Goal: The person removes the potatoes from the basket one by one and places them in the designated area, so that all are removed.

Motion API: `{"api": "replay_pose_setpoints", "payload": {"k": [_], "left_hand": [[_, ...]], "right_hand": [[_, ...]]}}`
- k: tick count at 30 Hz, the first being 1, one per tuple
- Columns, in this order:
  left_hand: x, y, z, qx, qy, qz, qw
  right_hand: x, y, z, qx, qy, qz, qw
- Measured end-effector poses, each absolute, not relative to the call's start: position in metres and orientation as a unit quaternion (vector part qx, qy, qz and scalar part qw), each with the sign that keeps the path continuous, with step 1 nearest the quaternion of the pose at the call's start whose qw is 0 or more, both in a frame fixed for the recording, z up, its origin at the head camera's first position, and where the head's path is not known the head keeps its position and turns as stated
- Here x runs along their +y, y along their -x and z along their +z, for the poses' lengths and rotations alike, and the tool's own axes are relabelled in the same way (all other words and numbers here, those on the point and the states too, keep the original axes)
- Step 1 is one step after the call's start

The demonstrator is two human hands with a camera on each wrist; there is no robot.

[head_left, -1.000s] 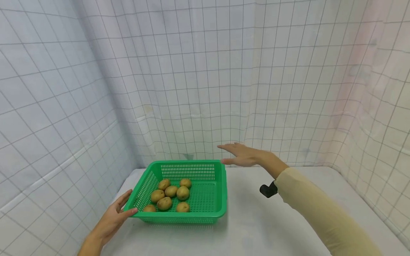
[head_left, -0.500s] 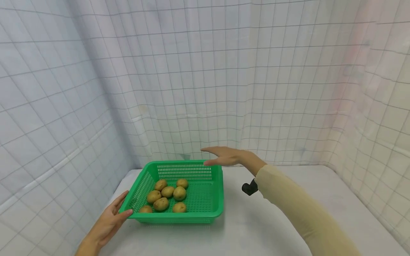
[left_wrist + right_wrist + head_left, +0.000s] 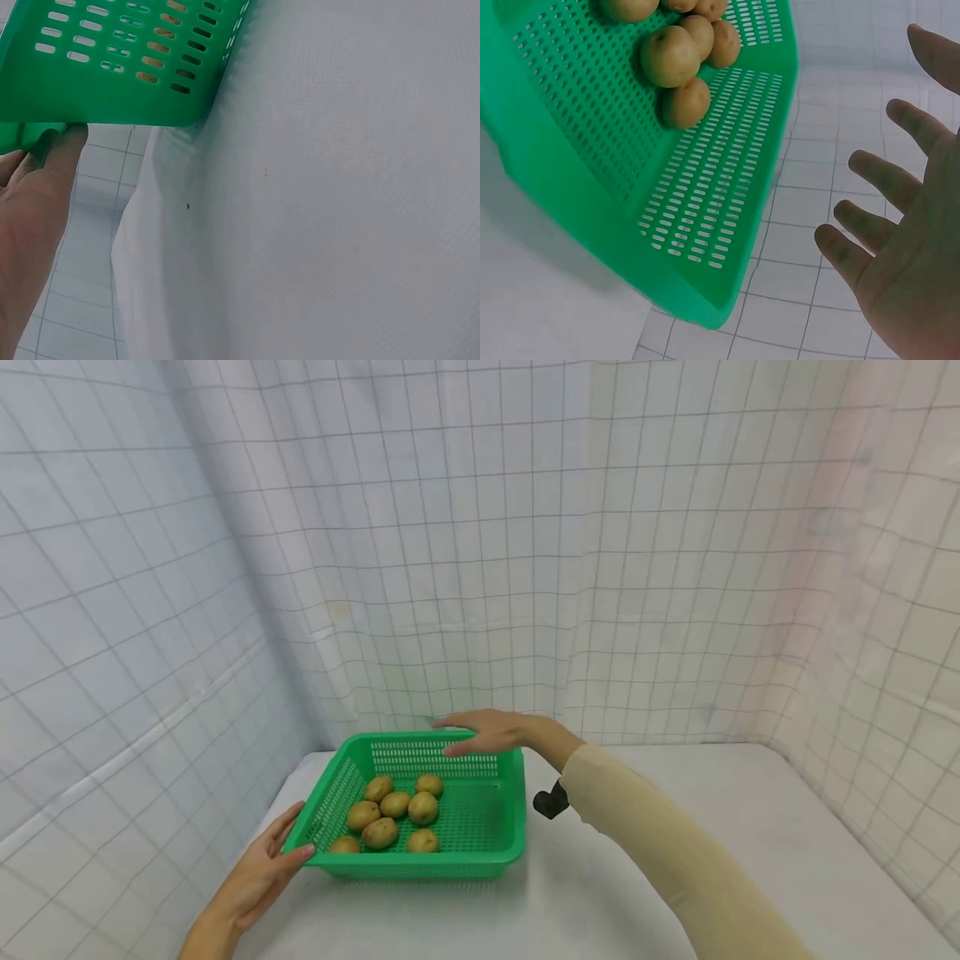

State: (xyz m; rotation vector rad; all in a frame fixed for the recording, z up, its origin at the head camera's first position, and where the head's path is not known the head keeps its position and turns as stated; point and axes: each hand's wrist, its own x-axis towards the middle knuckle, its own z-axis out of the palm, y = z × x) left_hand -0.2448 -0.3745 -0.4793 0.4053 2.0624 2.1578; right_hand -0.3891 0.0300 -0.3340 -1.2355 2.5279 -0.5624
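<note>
A green plastic basket [image 3: 480, 858] with slotted walls sits on the white-covered table, left of the middle in the head view. Several yellow-brown potatoes [image 3: 380, 833] lie in its left half. My left hand [image 3: 258, 872] grips the near left corner, thumb on the rim and fingers against the outer side. In the left wrist view its fingers [image 3: 64, 154] reach under the green rim. My right hand [image 3: 491, 732], fingers spread, hovers above the basket's far side and overlaps the far rim in the head view. Nothing is in its palm [image 3: 922, 277] in the right wrist view.
A white sheet with dark grid lines [image 3: 465, 568] hangs behind the table and along both sides. The white table surface [image 3: 675, 810] extends to the right of the basket. A small black device [image 3: 551, 802] shows below the right sleeve [image 3: 645, 835].
My right hand has moved left, from the basket's far right corner to above its far side. The left hand keeps its hold on the corner, and the potatoes lie as before.
</note>
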Motion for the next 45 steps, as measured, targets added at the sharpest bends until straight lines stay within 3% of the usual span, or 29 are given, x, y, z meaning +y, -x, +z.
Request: {"api": "replay_pose_setpoints", "payload": {"k": [21, 45], "left_hand": [[-0.37, 0.246, -0.479, 0.684, -0.11, 0.717, 0.073], [-0.37, 0.243, -0.484, 0.667, -0.127, 0.732, 0.06]], "right_hand": [[-0.02, 0.392, -0.367, 0.84, 0.472, -0.172, 0.205], [-0.037, 0.395, -0.405, 0.771, 0.514, -0.184, 0.329]]}}
